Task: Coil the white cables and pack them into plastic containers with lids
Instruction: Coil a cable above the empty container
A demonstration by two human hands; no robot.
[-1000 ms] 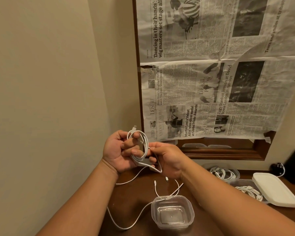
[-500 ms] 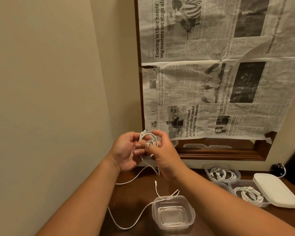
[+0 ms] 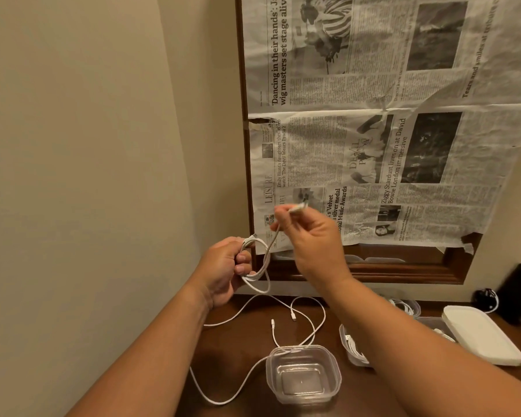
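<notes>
clear plastic comes first: an empty container (image 3: 303, 383) stands near the front edge of the dark wooden table (image 3: 238, 356), with no lid on it. loose white cables (image 3: 294, 318) trail round it. one lies across its back rim and loops off toward the left edge. toward the right edge, partly hidden by the forearm, a filled container (image 3: 354, 352) holds a finished bundle, and a white lid (image 3: 481, 338) lies beyond it.

above the back edge our left hand (image 3: 223, 266) is clenched round the coil (image 3: 253, 277), fingers curled about the loops. our right hand (image 3: 310, 242) is raised higher and pinches the free end (image 3: 298, 208) of that same cable between thumb and fingertips. the plug is blurred, so it may be either kind of connector. behind everything hangs newspaper (image 3: 373, 145).

we judge the step in hand to be tying off the coil. to do it well we'd keep the left grip firm so no loop slips. we'd wind the tail snugly round the bundle's middle, not so tight that it kinks, and tuck the plug through a loop. the bundle should stay small enough to lie flat in the empty container and let a lid close.
</notes>
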